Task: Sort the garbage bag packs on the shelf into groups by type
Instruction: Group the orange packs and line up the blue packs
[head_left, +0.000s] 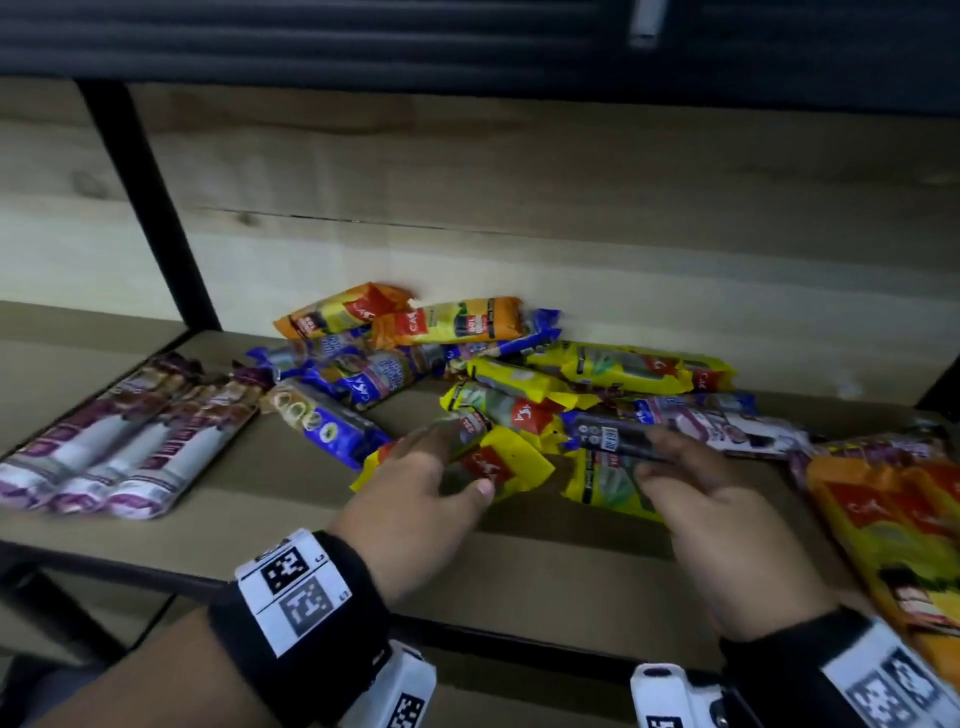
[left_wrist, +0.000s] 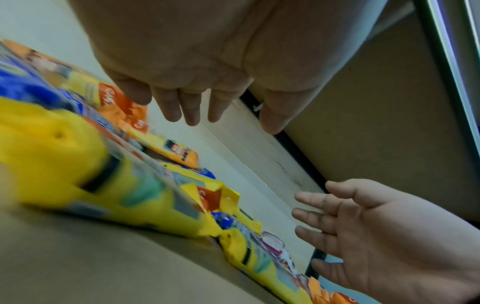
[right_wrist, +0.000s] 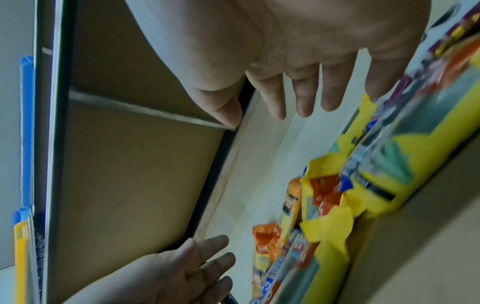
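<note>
Both your hands are over the mixed pile in the middle of the shelf (head_left: 519, 561), and neither one has a real hold on anything. Your left hand (head_left: 421, 488) has its fingers spread flat across a yellow pack (head_left: 498, 462), and your right hand (head_left: 691, 483) is reaching over another yellow pack (head_left: 602, 483) toward a dark-labelled blue pack (head_left: 618, 434). From the wrist cams, fingers on both sides look straight and loose, nothing pinched.

Sorted so far, by the look of it: the purple packs (head_left: 114, 447) lined up at the left end, and orange packs (head_left: 893, 525) stacked at the right end near the front edge.

Stuff I'd watch:
- The packs are slick film and they overlap. Drag one out from under and you'll probably haul its neighbours along and mess up the pile.
- That orange stack sits close to the front lip, so a sweep of your right wrist could knock it off.
- The yellow packs and the two orange-yellow packs (head_left: 395, 317) at the back look similar in this dim light, so check the labels before grouping.
</note>
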